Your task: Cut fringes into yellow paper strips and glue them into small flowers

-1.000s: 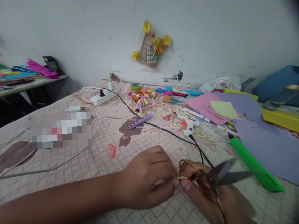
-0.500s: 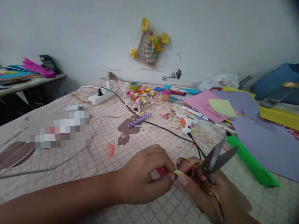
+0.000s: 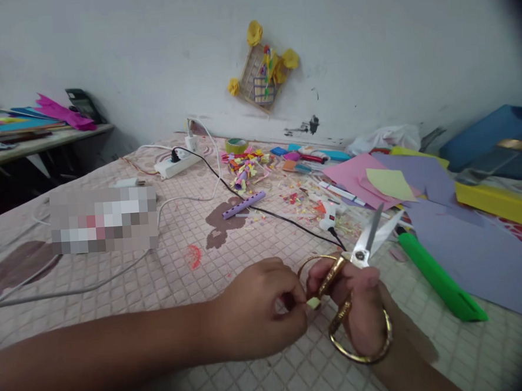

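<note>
Between the thumb and forefinger of my left hand is pinched a small pale yellow piece of paper. My right hand is closed around gold-handled scissors, with its thumb through the lower loop. Their silver blades stand apart, pointing up and away to the right. The right fingertips are close to the paper piece; whether they touch it I cannot tell. Beyond the hands lie a white glue gun and a purple tube with holes. A green cutter knife is to the right of the scissors.
Paper scraps are heaped near the wall beside a roll of tape. Purple sheets and pink paper cover the right side. A white power strip with cables crosses the left and middle of the patterned tablecloth.
My right thumb has left the paper piece and gone into the lower scissor loop. The scissors have turned more upright. My left hand keeps its pinch on the paper.
</note>
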Tool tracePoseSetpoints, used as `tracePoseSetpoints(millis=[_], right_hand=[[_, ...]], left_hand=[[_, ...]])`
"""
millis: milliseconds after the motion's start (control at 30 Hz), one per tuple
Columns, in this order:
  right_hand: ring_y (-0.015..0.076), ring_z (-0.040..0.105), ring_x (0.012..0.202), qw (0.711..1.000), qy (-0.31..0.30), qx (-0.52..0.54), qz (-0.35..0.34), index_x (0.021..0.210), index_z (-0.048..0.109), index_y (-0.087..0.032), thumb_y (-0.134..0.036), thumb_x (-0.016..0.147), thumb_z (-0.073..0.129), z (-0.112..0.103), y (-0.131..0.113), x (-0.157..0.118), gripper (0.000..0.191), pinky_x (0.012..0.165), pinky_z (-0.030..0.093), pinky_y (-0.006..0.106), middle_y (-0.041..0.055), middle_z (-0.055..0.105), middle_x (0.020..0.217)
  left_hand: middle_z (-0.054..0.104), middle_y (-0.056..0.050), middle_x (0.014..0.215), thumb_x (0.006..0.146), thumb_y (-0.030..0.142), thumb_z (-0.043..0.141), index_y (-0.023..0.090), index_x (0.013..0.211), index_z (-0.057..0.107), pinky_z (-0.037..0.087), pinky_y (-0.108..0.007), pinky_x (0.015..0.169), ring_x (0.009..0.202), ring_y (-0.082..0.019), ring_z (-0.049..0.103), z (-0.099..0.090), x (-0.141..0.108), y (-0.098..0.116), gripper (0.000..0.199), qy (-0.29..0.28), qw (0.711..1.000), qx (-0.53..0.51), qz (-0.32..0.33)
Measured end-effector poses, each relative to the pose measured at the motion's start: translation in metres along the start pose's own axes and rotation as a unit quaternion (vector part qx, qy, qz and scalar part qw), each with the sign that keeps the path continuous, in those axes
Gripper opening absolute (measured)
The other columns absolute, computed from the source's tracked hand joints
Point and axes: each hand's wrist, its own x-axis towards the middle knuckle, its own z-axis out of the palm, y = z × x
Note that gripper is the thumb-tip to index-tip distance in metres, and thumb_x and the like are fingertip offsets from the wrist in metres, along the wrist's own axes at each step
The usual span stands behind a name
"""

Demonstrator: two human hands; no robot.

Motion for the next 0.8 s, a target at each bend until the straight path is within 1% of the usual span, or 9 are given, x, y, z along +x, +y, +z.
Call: tracePoseSetpoints(millis=[33,100,167,267,367,433,633,733,800], right_hand=[[0.0168,0.053,0.049,1.000,-0.002,0.020,0.002,0.067,0.057,-0.021,-0.074,0.080,0.017,0.001,0.000,-0.001,0.067,0.042,0.043,0.029,0.0042,0.055,0.058],[0.0151,0.049,0.047,0.998,-0.001,0.054,0.014,0.061,0.055,-0.020,-0.074,0.080,0.022,0.003,-0.002,-0.002,0.065,0.043,0.041,0.028,0.0027,0.051,0.054],[0.0147,0.048,0.048,0.998,0.002,0.053,0.037,0.061,0.054,-0.020,-0.072,0.081,0.022,0.006,-0.005,-0.003,0.064,0.044,0.040,0.027,0.0020,0.050,0.054],[0.0138,0.047,0.046,0.997,0.007,0.050,0.064,0.062,0.053,-0.021,-0.071,0.082,0.020,0.009,-0.007,-0.002,0.063,0.041,0.037,0.026,0.0007,0.049,0.052],[0.0131,0.046,0.044,0.997,0.025,0.039,0.067,0.061,0.051,-0.021,-0.071,0.083,0.018,0.010,-0.009,-0.001,0.063,0.041,0.037,0.026,0.0003,0.048,0.052],[0.0132,0.046,0.045,0.997,0.022,0.030,0.069,0.060,0.050,-0.022,-0.070,0.083,0.020,0.011,-0.011,-0.002,0.061,0.041,0.036,0.026,0.0001,0.048,0.053],[0.0128,0.044,0.044,0.996,0.010,0.044,0.080,0.062,0.048,-0.023,-0.068,0.082,0.033,0.010,-0.011,-0.005,0.052,0.040,0.032,0.026,-0.0018,0.044,0.052],[0.0121,0.042,0.044,0.996,-0.003,0.035,0.086,0.061,0.047,-0.022,-0.071,0.080,0.031,0.009,-0.015,-0.004,0.055,0.039,0.032,0.025,-0.0019,0.044,0.051],[0.0115,0.043,0.043,0.997,-0.008,0.010,0.082,0.059,0.046,-0.021,-0.073,0.078,0.030,0.009,-0.020,-0.002,0.057,0.040,0.033,0.024,-0.0021,0.044,0.050]], left_hand=[[0.063,-0.004,0.065,0.069,0.012,0.057,0.011,0.065,0.061,0.045,-0.021,0.060,0.062,-0.011,0.056,0.003,-0.001,0.000,0.006,-0.005,1.000,0.002,-0.012],[0.062,-0.003,0.063,0.067,0.010,0.057,0.012,0.063,0.061,0.045,-0.021,0.059,0.060,-0.010,0.056,0.006,-0.002,0.000,0.005,-0.021,0.999,0.007,-0.029],[0.062,-0.002,0.062,0.065,0.009,0.057,0.012,0.063,0.061,0.045,-0.020,0.060,0.060,-0.010,0.056,0.009,-0.003,0.000,0.006,-0.031,0.999,0.007,-0.034],[0.063,-0.003,0.063,0.065,0.009,0.058,0.012,0.065,0.063,0.045,-0.019,0.058,0.059,-0.010,0.056,0.010,-0.005,0.000,0.006,-0.025,0.999,0.007,-0.036],[0.063,-0.003,0.063,0.067,0.010,0.057,0.013,0.066,0.063,0.045,-0.020,0.059,0.060,-0.011,0.057,0.012,-0.005,0.000,0.007,-0.032,0.999,0.003,-0.032],[0.063,-0.002,0.062,0.067,0.011,0.056,0.013,0.063,0.062,0.046,-0.021,0.061,0.061,-0.011,0.057,0.014,-0.005,0.000,0.007,-0.043,0.998,-0.011,-0.032],[0.056,0.000,0.057,0.063,0.006,0.052,0.013,0.060,0.058,0.039,-0.015,0.048,0.051,-0.007,0.051,0.018,-0.002,0.001,0.009,-0.061,0.994,-0.062,-0.070],[0.055,0.002,0.054,0.063,0.006,0.053,0.012,0.061,0.059,0.038,-0.015,0.047,0.049,-0.006,0.048,0.017,-0.002,0.001,0.009,-0.063,0.994,-0.060,-0.062],[0.057,0.001,0.055,0.063,0.007,0.055,0.012,0.062,0.060,0.039,-0.015,0.048,0.050,-0.006,0.050,0.016,-0.003,0.001,0.007,-0.055,0.995,-0.060,-0.054]])
